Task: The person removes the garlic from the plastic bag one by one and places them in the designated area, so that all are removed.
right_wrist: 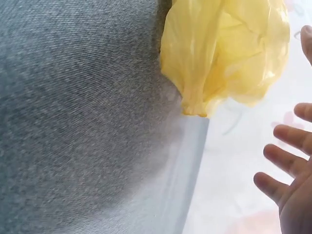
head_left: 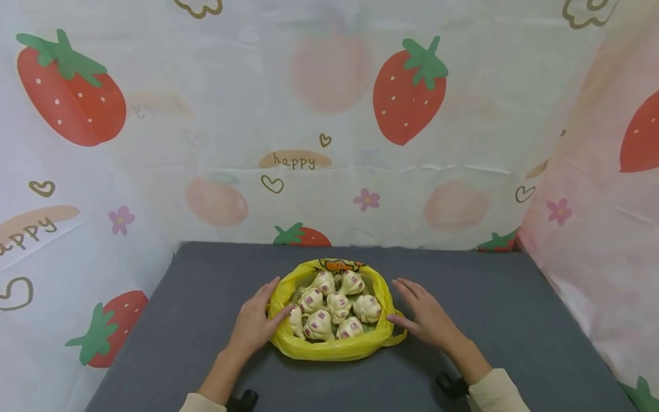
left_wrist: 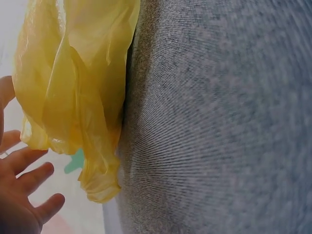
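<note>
A yellow plastic bag [head_left: 334, 350] with its mouth rolled wide sits on the table, holding several white garlic bulbs [head_left: 338, 308] marked with purple patches. At the bag's left side is my left hand [head_left: 255, 320], fingers extended and thumb over the rim. The left wrist view shows those fingers spread beside the yellow plastic [left_wrist: 92, 87]. To the right of the bag, my right hand [head_left: 427, 312] has straight, spread fingers, its thumb close to the rim. In the right wrist view a gap shows between the fingers and the bag [right_wrist: 219, 53]. Neither hand grips anything.
The dark grey tabletop [head_left: 216, 274] extends around the bag. Behind and beside it hang white cloths [head_left: 309, 212] printed with strawberries, hearts and flowers. Black bands [head_left: 452, 385] sit at both wrists, by the pale sleeves [head_left: 495, 392].
</note>
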Motion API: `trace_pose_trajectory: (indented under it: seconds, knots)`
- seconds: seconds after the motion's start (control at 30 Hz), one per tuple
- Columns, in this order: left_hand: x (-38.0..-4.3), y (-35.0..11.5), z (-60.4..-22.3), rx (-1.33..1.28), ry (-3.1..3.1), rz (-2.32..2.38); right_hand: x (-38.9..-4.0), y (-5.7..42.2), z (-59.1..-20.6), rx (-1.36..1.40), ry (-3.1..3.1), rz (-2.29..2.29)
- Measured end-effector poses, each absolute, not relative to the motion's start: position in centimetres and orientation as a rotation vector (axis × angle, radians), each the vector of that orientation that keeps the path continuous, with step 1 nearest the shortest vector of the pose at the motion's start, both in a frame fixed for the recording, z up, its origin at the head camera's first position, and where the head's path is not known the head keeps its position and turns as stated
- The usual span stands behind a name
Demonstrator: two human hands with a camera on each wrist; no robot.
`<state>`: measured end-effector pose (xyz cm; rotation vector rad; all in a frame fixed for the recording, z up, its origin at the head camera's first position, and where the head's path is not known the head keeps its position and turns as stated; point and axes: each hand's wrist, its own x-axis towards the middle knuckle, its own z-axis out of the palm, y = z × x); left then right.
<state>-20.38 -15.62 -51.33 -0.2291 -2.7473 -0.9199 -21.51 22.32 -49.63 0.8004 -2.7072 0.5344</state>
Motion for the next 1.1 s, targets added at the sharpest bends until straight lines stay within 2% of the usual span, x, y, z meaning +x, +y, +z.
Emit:
trace_pose_trajectory:
  seconds: [0.57,1.1]
  knots:
    - [-21.0,-15.6,-52.3,-0.270,-2.655,-1.033,-22.3,19.9,-47.9,0.980,-2.790,0.592]
    - [-21.8,-15.2,-52.6,-0.242,-2.624,-1.154,-23.1,18.4,-47.9,1.093,-2.866,0.580]
